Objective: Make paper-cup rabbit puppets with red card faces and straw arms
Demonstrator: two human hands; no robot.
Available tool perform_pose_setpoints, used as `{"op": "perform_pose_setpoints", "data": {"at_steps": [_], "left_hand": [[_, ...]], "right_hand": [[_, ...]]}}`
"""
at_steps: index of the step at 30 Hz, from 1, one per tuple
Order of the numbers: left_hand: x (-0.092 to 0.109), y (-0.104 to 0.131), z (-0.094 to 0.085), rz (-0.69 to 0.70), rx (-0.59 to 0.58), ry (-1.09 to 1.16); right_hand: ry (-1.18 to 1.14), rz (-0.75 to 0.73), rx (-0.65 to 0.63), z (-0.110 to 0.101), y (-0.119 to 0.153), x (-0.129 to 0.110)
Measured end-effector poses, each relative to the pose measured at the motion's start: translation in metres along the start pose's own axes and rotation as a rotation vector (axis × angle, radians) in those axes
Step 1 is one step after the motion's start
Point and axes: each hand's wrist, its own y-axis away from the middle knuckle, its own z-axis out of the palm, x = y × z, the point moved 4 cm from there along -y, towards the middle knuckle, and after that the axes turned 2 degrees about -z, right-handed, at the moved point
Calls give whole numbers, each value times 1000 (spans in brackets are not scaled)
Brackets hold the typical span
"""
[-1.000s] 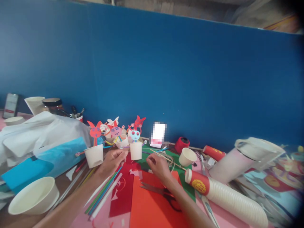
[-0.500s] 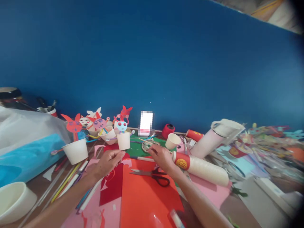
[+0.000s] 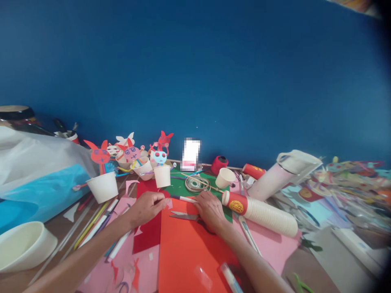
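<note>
My left hand (image 3: 149,207) is closed, thumb and fingers drawn together at a small pale pink paper scrap (image 3: 169,204); whether anything is pinched between them is hidden. My right hand (image 3: 210,208) curls down with its fingertips on the end of a white pen (image 3: 186,199) that lies flat. Under that palm are the handles of a pair of scissors (image 3: 184,216), mostly covered, blades pointing left. An orange paper sheet (image 3: 186,244) lies below both hands, beside a dark red sheet (image 3: 148,238).
Paper-cup figures, including one with a blue face (image 3: 160,157), stand at back left. A coil of cord (image 3: 195,184), a white cup (image 3: 225,178) and a phone with a blurred screen (image 3: 191,154) sit behind. Stacked paper cups (image 3: 271,217) and a tumbler (image 3: 271,183) lie right.
My right hand has come down from near the cord coil onto the pen and scissors handles. The left hand has shifted right to the pink scrap. The camera view has shifted slightly.
</note>
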Motion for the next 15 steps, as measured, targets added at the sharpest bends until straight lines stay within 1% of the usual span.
{"op": "perform_pose_setpoints", "data": {"at_steps": [6, 11, 15], "left_hand": [[0, -1, -4, 19, 26, -46], [0, -1, -3, 29, 21, -72], [1, -1, -5, 42, 38, -106]], "right_hand": [[-34, -46, 16, 0, 4, -3], [-47, -127, 15, -2, 4, -9], [-42, -123, 7, -1, 5, -7]]}}
